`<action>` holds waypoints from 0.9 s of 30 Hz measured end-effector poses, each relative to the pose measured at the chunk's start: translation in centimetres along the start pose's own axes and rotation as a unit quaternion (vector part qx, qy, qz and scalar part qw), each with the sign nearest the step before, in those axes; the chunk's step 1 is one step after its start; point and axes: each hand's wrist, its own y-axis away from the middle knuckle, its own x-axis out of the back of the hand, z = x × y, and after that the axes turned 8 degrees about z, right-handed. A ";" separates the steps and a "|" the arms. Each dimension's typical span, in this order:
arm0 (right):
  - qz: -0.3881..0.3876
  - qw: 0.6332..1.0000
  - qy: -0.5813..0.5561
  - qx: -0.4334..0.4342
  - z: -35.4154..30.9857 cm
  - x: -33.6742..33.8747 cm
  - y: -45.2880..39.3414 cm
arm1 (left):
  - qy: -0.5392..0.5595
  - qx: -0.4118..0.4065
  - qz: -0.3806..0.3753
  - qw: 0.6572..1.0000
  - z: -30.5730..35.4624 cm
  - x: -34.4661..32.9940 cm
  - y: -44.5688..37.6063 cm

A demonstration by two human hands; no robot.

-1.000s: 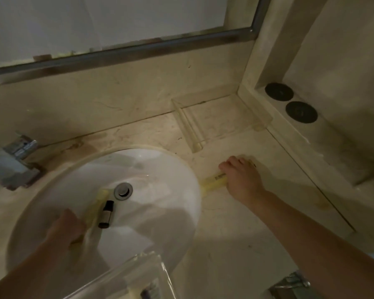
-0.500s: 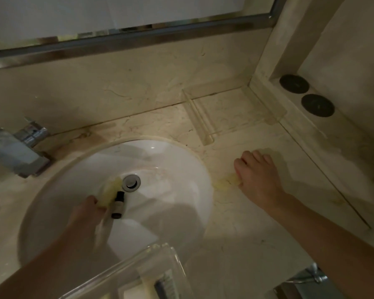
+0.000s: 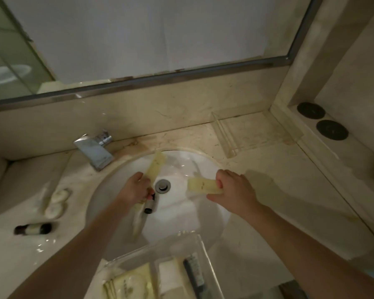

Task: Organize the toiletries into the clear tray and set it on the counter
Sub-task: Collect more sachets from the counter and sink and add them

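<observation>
From your head camera, your left hand (image 3: 136,188) is over the white sink basin (image 3: 181,219), its fingers (image 3: 144,196) clenched round a long pale-yellow packet (image 3: 154,167) that juts up past them toward the faucet (image 3: 95,151), with a small dark-capped bottle (image 3: 149,205) just below them. Your right hand (image 3: 233,192) pinches a second pale-yellow packet (image 3: 203,185), which sticks out left of its fingers (image 3: 219,182) above the drain (image 3: 162,186). The clear tray (image 3: 177,244), holding a dark tube (image 3: 194,275) and flat sachets (image 3: 127,285), sits nearest you, below both hands; another small bottle (image 3: 32,229) lies on the surface far left.

Two pale yellow sachets (image 3: 204,185) held above the sink; clear tray (image 3: 200,244) near its front rim.
</observation>
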 end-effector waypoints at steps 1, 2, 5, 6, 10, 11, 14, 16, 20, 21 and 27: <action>-0.012 1.000 -0.026 -0.003 -0.9 0.2 0.2 | 0.006 -0.013 -0.006 1.000 0.4 0.3 0.9; -0.019 0.998 -0.053 -0.002 -1.7 0.3 0.4 | 0.001 -0.025 -0.008 1.000 0.6 0.6 1.5; -0.047 0.993 -0.110 -0.002 -3.7 0.2 1.1 | -0.017 -0.036 -0.012 0.999 1.0 1.9 3.6; -0.055 0.990 -0.127 -0.003 -4.2 0.1 1.3 | -0.007 -0.031 -0.018 0.999 0.9 2.3 4.3; -0.054 0.977 -0.204 -0.009 -6.1 -0.1 2.4 | 0.019 -0.007 -0.027 0.999 0.8 4.1 7.2; -0.052 0.974 -0.220 -0.007 -6.5 -0.2 2.8 | 0.021 -0.005 -0.022 1.000 0.6 4.6 7.9; -0.040 0.968 -0.250 0.001 -7.5 -0.3 3.6 | -0.019 -0.017 -0.030 0.999 -0.4 5.9 9.4; -0.046 0.967 -0.251 0.005 -8.2 -0.3 4.2 | -0.050 -0.027 -0.039 0.998 -1.2 6.5 10.8; -0.058 0.963 -0.264 0.018 -9.6 -0.6 5.0 | -0.042 -0.026 -0.038 0.998 -2.7 7.2 13.0; -0.057 0.961 -0.269 0.022 -9.9 -0.6 5.2 | -0.034 -0.020 -0.039 0.998 -3.1 7.4 13.5; -0.047 0.950 -0.308 -0.010 -11.1 -0.8 5.5 | -0.005 -0.004 -0.030 1.000 -6.1 8.3 15.7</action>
